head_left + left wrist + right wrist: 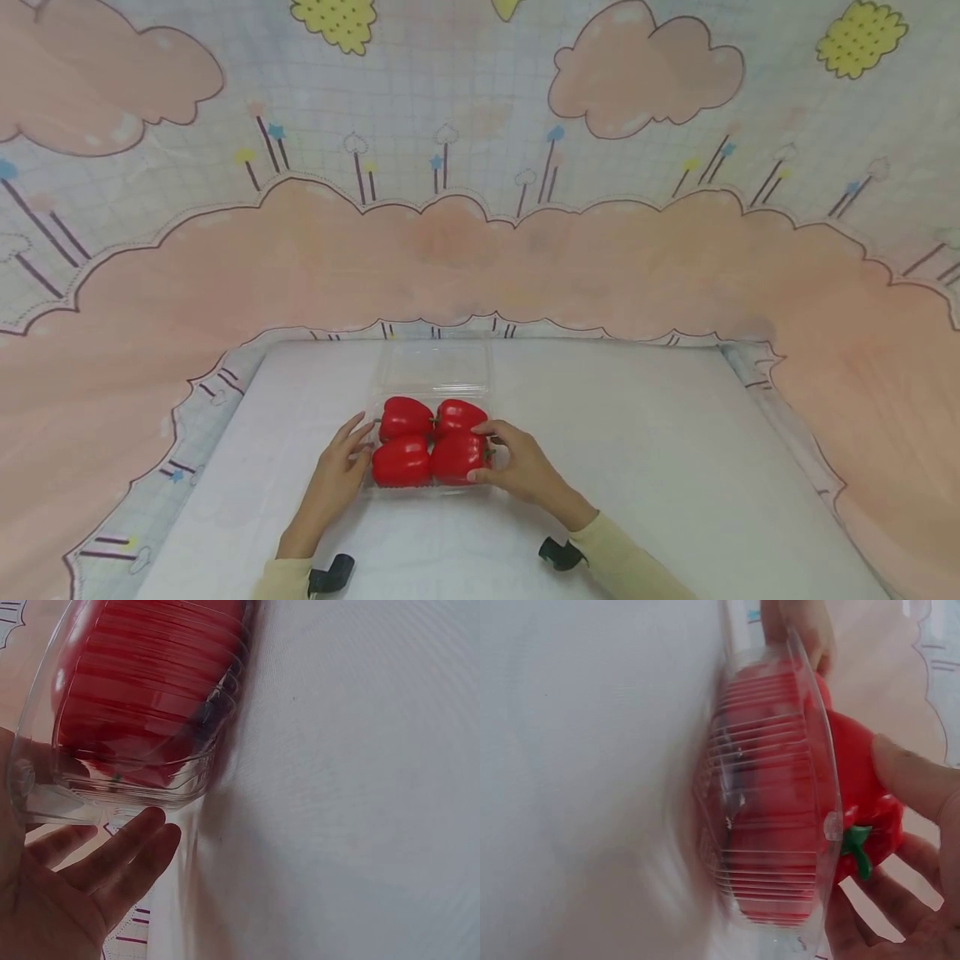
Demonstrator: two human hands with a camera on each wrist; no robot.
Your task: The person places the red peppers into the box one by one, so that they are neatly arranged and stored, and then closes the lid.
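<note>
Red bell peppers fill a clear plastic clamshell container (457, 492), whose lid (433, 367) is folded back on the far side. My right hand (525, 467) grips the near-right bell pepper (456, 458), thumb on its near side and fingers on its far side. That pepper rises above the rim (821, 735) in the right wrist view, showing its green stem (859, 847). At the container's left side is my left hand (341, 467), its fingers fairly straight and spread against the corner. The other peppers lie at near left (401, 462), far left (407, 417) and far right (459, 415).
A white table (637, 450) supports the container and extends well to its right. Behind it hangs a patterned cloth (495, 267) with clouds. Black wrist bands (561, 553) are on both forearms, over the sleeves (626, 554).
</note>
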